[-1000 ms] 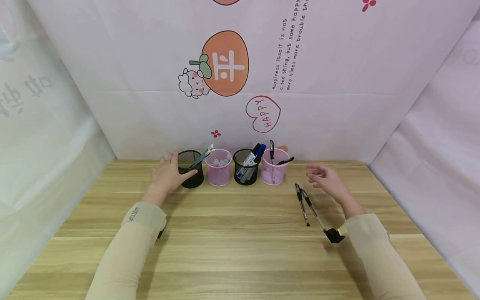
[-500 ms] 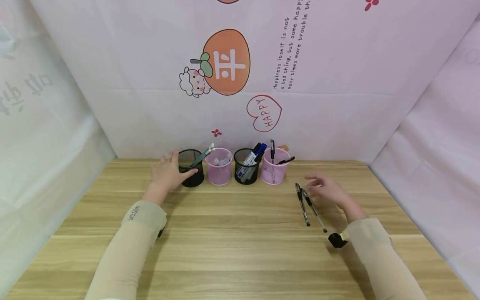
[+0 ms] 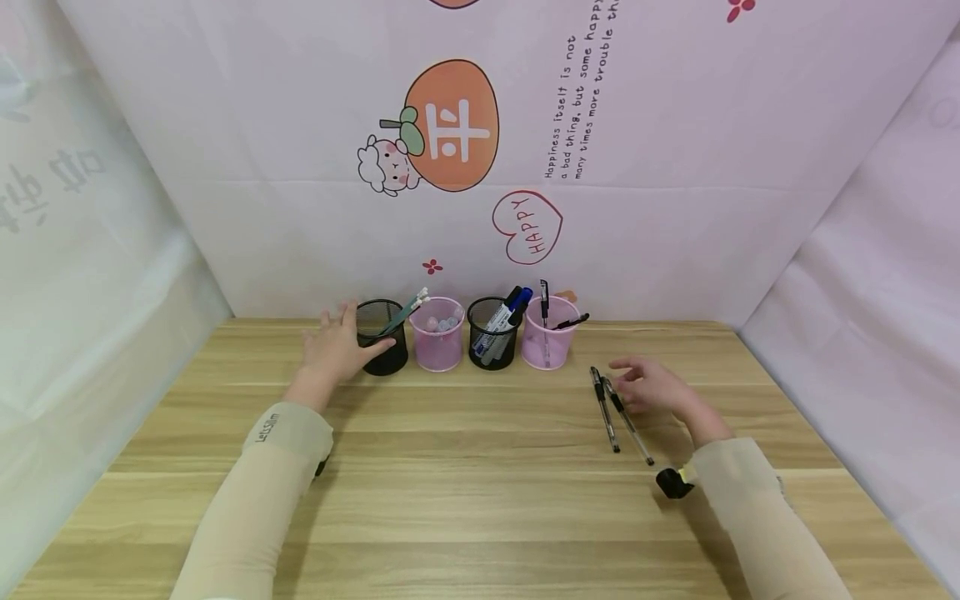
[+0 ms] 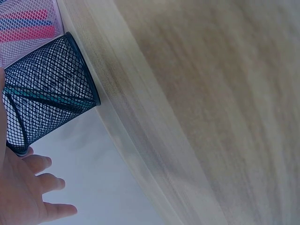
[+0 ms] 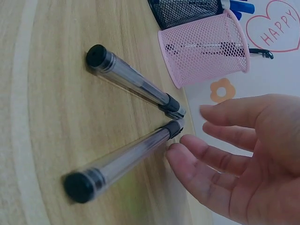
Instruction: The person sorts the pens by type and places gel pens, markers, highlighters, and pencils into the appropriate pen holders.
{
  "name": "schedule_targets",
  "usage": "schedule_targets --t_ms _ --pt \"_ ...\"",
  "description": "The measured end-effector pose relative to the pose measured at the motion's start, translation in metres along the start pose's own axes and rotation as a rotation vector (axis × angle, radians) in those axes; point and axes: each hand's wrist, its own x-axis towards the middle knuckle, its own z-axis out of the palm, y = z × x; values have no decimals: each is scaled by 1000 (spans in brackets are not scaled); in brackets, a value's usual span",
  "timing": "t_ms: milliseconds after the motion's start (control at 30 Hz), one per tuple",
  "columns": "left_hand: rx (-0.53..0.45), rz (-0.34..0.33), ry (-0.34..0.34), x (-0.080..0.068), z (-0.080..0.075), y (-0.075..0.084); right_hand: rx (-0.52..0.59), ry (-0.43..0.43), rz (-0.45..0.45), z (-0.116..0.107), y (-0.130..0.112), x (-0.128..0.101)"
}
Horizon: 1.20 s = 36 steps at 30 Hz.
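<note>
My left hand (image 3: 335, 346) rests with spread fingers against the left side of the leftmost black mesh cup (image 3: 388, 358), which holds green sticks (image 3: 406, 312). In the left wrist view the thumb side lies near the cup's rim and the other fingers (image 4: 51, 183) stick out straight. My right hand (image 3: 651, 387) hovers just right of two clear gel pens with black caps, a left pen (image 3: 605, 410) and a right pen (image 3: 630, 422). Its fingertips are close to the right pen's capped end, loosely bent with nothing between them; the right wrist view cannot settle whether they touch it.
Along the back wall stand a pink mesh cup (image 3: 438, 353) with small round things, a black mesh cup (image 3: 492, 348) with markers, and a pink mesh cup (image 3: 547, 343) with black pens. A black wrist camera (image 3: 673, 482) hangs below the right sleeve.
My right hand has come down and toward the front, ending beside the capped end of the right gel pen. The left hand and the cups stay where they were.
</note>
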Motion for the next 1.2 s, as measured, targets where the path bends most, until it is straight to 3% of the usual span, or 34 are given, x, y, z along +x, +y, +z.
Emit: schedule_targets --t_ms 300,733,1200 --pt "5 1 -1 0 2 -2 -47 -55 63 2 -3 1" --pt "-4 0 3 0 1 -2 -142 -58 85 5 -11 5" --pt "1 -1 6 0 1 -1 -107 -58 104 5 -7 8"
